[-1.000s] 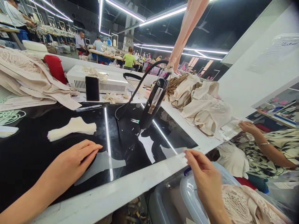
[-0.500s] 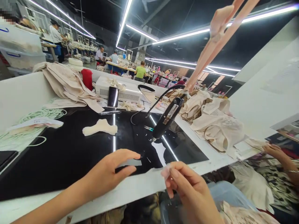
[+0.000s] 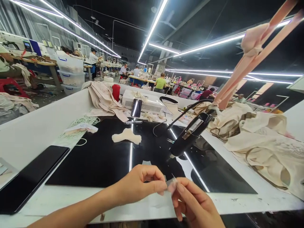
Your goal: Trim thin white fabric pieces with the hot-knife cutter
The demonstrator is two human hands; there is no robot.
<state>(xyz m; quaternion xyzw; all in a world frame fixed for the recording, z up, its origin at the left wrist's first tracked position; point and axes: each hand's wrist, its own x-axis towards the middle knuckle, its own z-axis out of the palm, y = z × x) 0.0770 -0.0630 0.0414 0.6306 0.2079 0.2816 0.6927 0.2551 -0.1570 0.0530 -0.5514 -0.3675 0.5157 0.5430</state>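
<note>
A small strip of translucent film spans the gap between my two hands above the near table edge. My left hand is closed, its thumb and forefinger pinching the strip's left end. The other end sits between the thumb and fingers of my right hand. Beyond them, a black handheld tool hangs tip down from a knotted pink fabric strap. Partly hidden behind my left hand, a pale translucent piece lies on the glossy black board. A cream fabric piece rests farther back.
Small scissors lie near the tool. Beige fabric is heaped at right. Green cord and a large black phone-like slab are at left. Behind stand a white vented box and a red spool. Other people work farther off.
My left hand has moved right and closed on the film beside my right hand; before, its fingers were apart. The view has swung left, bringing the large black slab into sight.
</note>
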